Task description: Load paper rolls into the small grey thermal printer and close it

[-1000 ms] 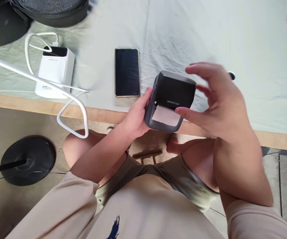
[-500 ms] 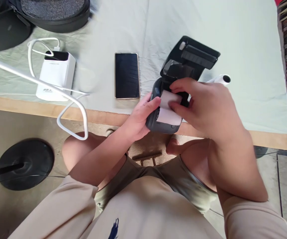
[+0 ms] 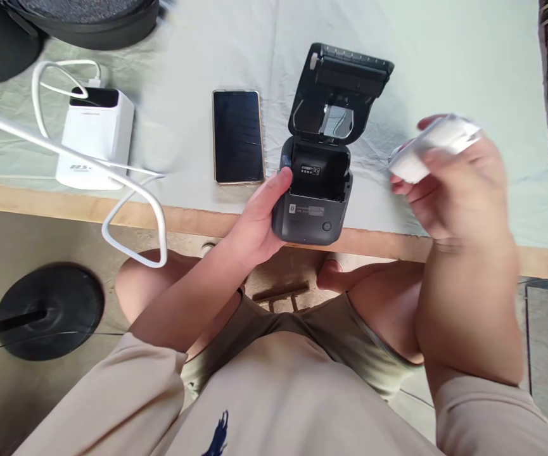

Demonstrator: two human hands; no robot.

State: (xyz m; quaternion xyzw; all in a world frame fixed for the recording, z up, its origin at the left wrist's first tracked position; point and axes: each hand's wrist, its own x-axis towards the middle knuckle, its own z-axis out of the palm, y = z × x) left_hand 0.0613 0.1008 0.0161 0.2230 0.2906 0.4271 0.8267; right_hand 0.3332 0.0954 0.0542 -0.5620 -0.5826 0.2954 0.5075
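Small dark printer (image 3: pixel 310 206), lid raised, at the near edge of the sheet-covered table (image 3: pixel 445 63), gripped by left hand (image 3: pixel 259 215); right hand (image 3: pixel 454 183) clasps white paper roll (image 3: pixel 433 149) alongside, clear of printer.

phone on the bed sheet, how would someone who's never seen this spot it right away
Start at the pale green sheet covering the raised surface ahead of the person. The phone lies flat near its front edge, between the white power bank and the open dark grey printer in the left hand. It alone is a thin slab with a black screen and gold rim.
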